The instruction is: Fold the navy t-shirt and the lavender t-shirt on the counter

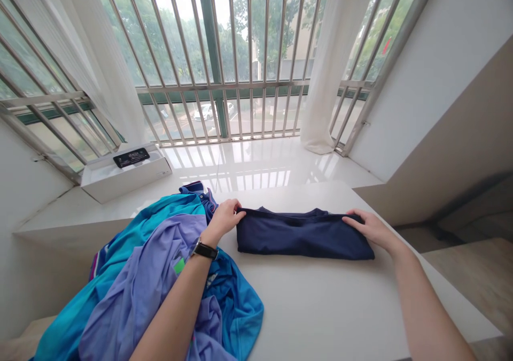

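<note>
A folded navy shirt point(303, 238) lies flat on the white table point(320, 307), with its collar toward the window. My left hand point(223, 222) grips the shirt's upper left corner. My right hand point(371, 228) rests over the upper right end, with the fingers holding the top edge. Left of the shirt is a heap of crumpled clothes point(156, 281) in teal, lavender and blue, which my left forearm crosses. A black watch point(204, 250) sits on my left wrist.
A white box point(126, 178) with a black device on its lid stands on the glossy white window sill point(256, 160). Metal window bars point(212, 56) and white curtains point(323, 72) lie beyond. The table's right edge drops toward lower steps.
</note>
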Demonstrator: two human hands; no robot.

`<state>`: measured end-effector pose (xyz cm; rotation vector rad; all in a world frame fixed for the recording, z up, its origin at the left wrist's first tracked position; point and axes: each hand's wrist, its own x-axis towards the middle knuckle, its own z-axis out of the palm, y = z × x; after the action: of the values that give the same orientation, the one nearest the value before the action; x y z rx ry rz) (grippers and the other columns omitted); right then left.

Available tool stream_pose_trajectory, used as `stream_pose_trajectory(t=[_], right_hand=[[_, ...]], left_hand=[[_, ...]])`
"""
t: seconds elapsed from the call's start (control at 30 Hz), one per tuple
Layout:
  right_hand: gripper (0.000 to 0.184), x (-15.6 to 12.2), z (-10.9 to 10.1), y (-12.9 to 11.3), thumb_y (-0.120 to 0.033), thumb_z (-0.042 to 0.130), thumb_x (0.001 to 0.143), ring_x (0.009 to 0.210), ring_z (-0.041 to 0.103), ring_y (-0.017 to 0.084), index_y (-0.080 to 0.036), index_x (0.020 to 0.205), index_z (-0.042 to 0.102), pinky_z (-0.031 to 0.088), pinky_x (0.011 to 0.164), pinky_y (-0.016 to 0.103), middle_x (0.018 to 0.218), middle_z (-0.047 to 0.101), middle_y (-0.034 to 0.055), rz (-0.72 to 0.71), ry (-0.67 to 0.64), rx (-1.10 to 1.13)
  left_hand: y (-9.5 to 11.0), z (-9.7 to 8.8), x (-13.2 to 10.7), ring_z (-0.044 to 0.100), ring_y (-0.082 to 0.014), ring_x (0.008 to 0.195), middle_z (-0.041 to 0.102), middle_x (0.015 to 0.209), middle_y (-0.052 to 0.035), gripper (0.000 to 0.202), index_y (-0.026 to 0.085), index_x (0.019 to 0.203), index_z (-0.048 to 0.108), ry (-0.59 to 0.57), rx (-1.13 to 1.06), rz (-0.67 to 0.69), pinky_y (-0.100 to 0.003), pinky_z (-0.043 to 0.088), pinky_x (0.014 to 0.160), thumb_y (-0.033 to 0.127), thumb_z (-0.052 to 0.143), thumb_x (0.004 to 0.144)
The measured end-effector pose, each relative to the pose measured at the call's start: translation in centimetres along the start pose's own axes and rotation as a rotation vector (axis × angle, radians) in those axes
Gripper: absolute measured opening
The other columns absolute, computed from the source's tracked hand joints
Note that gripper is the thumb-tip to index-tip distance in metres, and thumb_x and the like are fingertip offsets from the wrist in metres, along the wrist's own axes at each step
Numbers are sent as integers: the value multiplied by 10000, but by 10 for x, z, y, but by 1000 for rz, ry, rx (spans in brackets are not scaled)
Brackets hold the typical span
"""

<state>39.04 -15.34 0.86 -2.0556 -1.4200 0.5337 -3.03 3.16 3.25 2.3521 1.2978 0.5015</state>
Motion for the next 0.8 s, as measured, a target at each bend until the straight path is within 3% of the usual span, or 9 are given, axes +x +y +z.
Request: stream_pose_trajectory(t=[0.13, 0.33, 0.53, 0.67, 0.73, 0.8], right_hand=[[373, 6, 7, 6, -593, 495, 808, 839, 646, 253, -240, 833, 609, 471, 778, 341, 837, 704, 34, 17, 86, -51], [366, 12, 16, 13, -596, 505, 772, 861, 653, 277, -248, 844, 593, 465, 805, 373, 864, 712, 56, 32, 147, -102], [385, 15, 22, 21, -622, 543, 723, 788, 652, 273, -252, 808, 607, 479, 749, 373, 786, 705, 51, 60, 192, -167], [408, 13, 19, 14, -616, 570, 729, 786, 650, 281, -244, 887, 629, 499, 713, 391, 821, 705, 69, 93, 275, -278], [406, 7, 20, -5, -556, 542, 783, 896, 641, 310, -225, 998, 635, 505, 762, 431, 973, 706, 108, 32, 441, -360], [388, -2, 28, -33, -489, 483, 858, 1027, 606, 331, -205, 1074, 633, 492, 851, 465, 1098, 680, 135, -98, 600, -406]], left_hand=[[-3, 5, 2, 600, -175, 703, 622, 713, 1, 111, 197, 899, 573, -22, -69, -33, -266, 426, 666, 305, 561, 874], [-5, 20, 0, 662, -263, 911, 692, 934, -124, 177, 174, 1067, 534, -77, 144, -94, -313, 449, 759, 283, 516, 929], [0, 19, -6, 674, -284, 908, 690, 942, -140, 229, 165, 1125, 504, -72, 251, -129, -338, 463, 762, 324, 467, 965], [26, 10, -10, 628, -283, 998, 643, 1090, -139, 294, 155, 1206, 494, 132, 323, -19, -369, 468, 831, 280, 506, 940], [47, 12, -14, 588, -264, 1064, 619, 1150, -131, 287, 154, 1214, 507, 222, 299, 98, -366, 455, 896, 267, 481, 952], [67, 23, -20, 577, -235, 1070, 625, 1147, -112, 264, 169, 1174, 546, 189, 238, 233, -350, 452, 924, 303, 423, 983]])
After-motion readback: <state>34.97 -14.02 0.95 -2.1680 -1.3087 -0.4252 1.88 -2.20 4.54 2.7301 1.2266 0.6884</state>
